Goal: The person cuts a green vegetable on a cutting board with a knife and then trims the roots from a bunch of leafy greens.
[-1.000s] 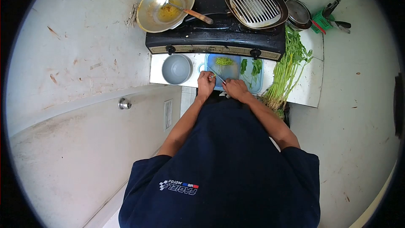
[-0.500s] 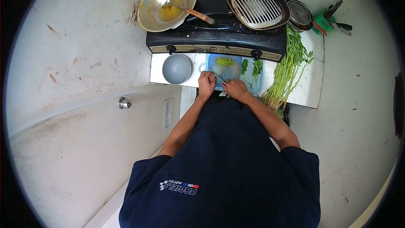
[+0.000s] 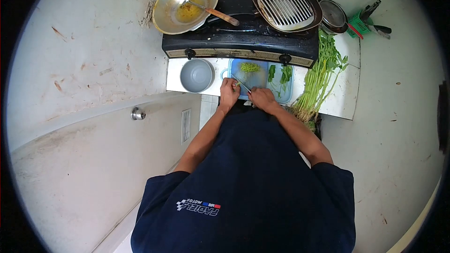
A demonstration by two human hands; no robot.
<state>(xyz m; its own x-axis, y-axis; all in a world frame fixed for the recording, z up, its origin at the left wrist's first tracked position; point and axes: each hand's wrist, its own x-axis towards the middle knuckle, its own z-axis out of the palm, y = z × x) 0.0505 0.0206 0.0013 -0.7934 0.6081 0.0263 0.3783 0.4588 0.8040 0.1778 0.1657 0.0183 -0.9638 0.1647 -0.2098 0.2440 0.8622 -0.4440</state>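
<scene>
Gripping the knife (image 3: 243, 85) in the right hand (image 3: 263, 99), and apparently pinching a green piece (image 3: 238, 84) in the left hand (image 3: 229, 94), over the blue board (image 3: 291, 89) at upper centre of the frame. Best to curl the left fingertips back from the blade, slice evenly with short strokes, and avoid scattering the chopped greens (image 3: 249, 67) just above or catching the loose leaves (image 3: 285, 73) to the right.

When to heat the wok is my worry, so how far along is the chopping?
Partway, it seems. A chopped green pile lies on the cutting board. The right hand holds the knife; the left hand, a green piece. The loose leaves and perhaps the uncut stalk bunch seem left.
</scene>
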